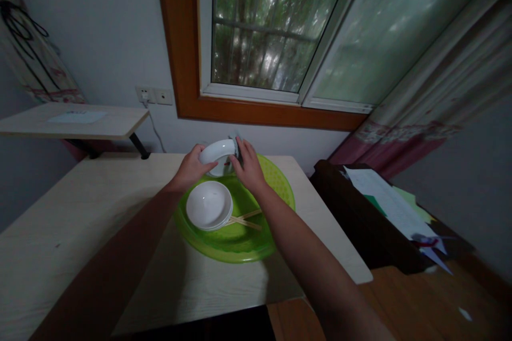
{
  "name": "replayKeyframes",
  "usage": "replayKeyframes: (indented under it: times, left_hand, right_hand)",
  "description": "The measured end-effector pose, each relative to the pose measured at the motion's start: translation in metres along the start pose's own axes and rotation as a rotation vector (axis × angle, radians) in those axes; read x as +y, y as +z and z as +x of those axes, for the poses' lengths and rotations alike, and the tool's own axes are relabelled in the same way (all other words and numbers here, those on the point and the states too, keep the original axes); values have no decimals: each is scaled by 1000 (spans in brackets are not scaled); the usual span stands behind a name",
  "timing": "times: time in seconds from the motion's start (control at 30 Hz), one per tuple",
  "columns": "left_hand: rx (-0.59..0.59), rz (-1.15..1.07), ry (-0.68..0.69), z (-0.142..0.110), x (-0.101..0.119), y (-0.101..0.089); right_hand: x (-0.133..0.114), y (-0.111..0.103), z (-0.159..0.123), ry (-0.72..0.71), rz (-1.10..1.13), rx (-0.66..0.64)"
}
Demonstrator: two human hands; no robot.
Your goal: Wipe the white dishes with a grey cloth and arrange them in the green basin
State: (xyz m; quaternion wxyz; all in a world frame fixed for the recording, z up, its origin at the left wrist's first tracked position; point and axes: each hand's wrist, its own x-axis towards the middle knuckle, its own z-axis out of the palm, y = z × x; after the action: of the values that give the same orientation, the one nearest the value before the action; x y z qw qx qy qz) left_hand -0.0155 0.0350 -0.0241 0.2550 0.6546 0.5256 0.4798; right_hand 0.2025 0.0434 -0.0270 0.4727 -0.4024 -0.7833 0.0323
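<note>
On the worktop [224, 285], a tray [236, 256] holds stacked bowls [208, 205] at its left, chopsticks [250, 222] (crossed) just to their right. Farther left stands a shelf [120, 118]; behind is a window [264, 26].

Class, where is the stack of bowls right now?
In the head view, the stack sits in the left part of the green tray, beside the crossed chopsticks.

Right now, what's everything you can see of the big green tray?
The green tray is round and looks like shiny plastic, with a raised rim and a dotted pattern at far right. It lies on the table. Stacked white bowls sit in its left part, beside crossed chopsticks. The left hand and right hand hold white dishware above its far side, hiding some.
</note>
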Motion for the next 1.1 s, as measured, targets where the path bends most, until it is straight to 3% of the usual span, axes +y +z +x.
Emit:
replayKeyframes:
  times: [0.2,0.33,0.5,0.67,0.93,1.1]
  left_hand:
    - [2,-55,28,-1,5,2]
    - [19,-109,32,0,5,2]
    - [69,-57,2,1,3,0]
    - [83,-194,-44,6,-3,-1]
    - [72,-457,-81,10,-13,1]
    - [64,-448,-74,11,-14,3]
  right_hand:
    - [-42,-6,2,-226,-82,-173]
    - [-51,-3,3,-222,-72,-196]
    - [-20,4,2,24,67,-13]
    - [19,13,-1,218,207,35]
    - [39,31,-7,334,352,49]
    - [37,23,-4,341,290,95]
